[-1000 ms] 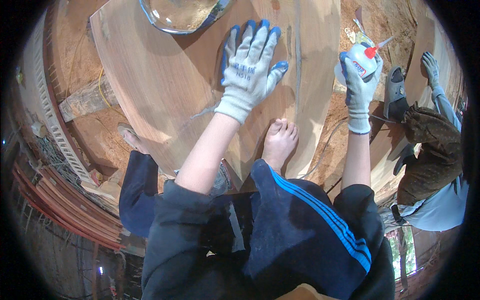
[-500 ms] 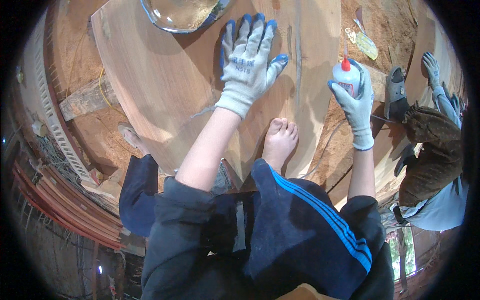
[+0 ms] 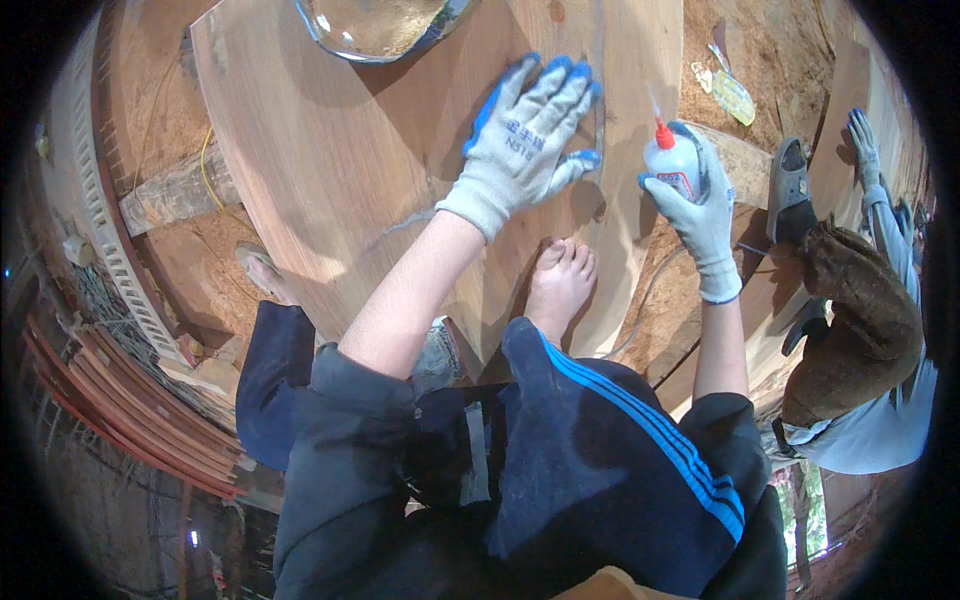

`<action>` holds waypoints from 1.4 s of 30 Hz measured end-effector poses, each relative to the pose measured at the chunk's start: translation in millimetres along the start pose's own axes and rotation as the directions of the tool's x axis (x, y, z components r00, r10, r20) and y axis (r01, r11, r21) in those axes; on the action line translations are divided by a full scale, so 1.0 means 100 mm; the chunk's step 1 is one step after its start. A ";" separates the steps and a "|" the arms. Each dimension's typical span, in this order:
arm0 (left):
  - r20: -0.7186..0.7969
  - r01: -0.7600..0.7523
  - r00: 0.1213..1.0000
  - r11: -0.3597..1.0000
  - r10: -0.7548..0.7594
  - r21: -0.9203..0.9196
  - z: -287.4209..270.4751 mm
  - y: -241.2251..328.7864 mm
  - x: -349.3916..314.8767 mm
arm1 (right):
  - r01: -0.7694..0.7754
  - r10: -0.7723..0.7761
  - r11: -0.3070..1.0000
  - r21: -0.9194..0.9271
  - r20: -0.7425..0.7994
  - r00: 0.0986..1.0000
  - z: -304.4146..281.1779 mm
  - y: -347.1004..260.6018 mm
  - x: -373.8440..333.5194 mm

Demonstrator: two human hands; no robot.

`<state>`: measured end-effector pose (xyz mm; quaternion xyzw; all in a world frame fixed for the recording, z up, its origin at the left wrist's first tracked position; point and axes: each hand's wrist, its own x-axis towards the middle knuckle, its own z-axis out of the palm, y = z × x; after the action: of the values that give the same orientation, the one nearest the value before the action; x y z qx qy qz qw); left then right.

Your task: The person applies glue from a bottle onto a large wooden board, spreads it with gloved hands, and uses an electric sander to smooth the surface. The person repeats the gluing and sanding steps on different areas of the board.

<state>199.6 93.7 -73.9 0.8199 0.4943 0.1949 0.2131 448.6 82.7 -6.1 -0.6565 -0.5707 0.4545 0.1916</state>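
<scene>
My left hand [image 3: 525,150], in a grey knit glove with blue fingertips, lies with fingers stretched out on a wide wooden board [image 3: 300,150]. Its fingertips are beside a dark lengthwise streak in the wood. Over the board's right edge my right hand [image 3: 702,205], gloved alike, grips a clear glue bottle [image 3: 676,165]. A red cap and a thin clear nozzle top the bottle, pointing upward. My bare foot [image 3: 562,283] stands on the board, just below the left hand.
A clear-sided basin [image 3: 385,45] holding sawdust sits at the board's far end. Sawdust [image 3: 770,50] covers the ground at right, with a yellowish plastic scrap [image 3: 733,97]. Another person [image 3: 860,320] crouches at the right, one gloved hand on a board. Curved wooden strips [image 3: 130,405] are stacked at lower left.
My left hand has slid right and slightly nearer, turning clockwise. The right hand has shifted a little left with the glue bottle. At the right, the other person has moved slightly.
</scene>
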 end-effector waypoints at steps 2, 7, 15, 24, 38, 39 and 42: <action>0.119 -0.020 0.993 0.999 0.024 -0.042 -0.03 0.02 -0.07 | 0.005 -0.005 1.000 -0.008 -0.001 1.000 -0.02 0.00 -0.01; -0.040 0.114 0.993 0.990 -0.111 0.085 -0.01 0.03 -0.12 | -0.070 0.070 0.997 0.040 0.000 0.998 -0.05 0.01 -0.04; -0.194 0.256 0.951 0.965 -0.241 0.055 -0.04 -0.08 -0.24 | -0.032 0.036 0.998 -0.059 0.071 0.997 -0.04 -0.01 -0.03; -0.170 0.289 0.951 0.939 -0.259 0.189 -0.02 -0.13 -0.32 | -0.038 0.073 0.968 -0.249 0.133 0.988 0.01 -0.21 0.08; -0.130 0.284 0.956 0.942 -0.263 0.180 0.02 -0.10 -0.27 | -0.016 0.072 0.947 -0.322 0.160 0.985 0.04 -0.29 0.16; -0.137 0.280 0.956 0.944 -0.258 0.176 0.01 -0.10 -0.27 | -0.011 0.067 0.946 -0.324 0.163 0.984 0.04 -0.29 0.16; -0.144 0.277 0.956 0.947 -0.254 0.166 0.01 -0.09 -0.27 | -0.015 0.073 0.950 -0.312 0.175 0.982 0.03 -0.28 0.16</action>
<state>181.7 73.0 -82.9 0.7486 0.6282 0.1673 0.1304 428.5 103.9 8.1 -0.6460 -0.6354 0.4224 0.0227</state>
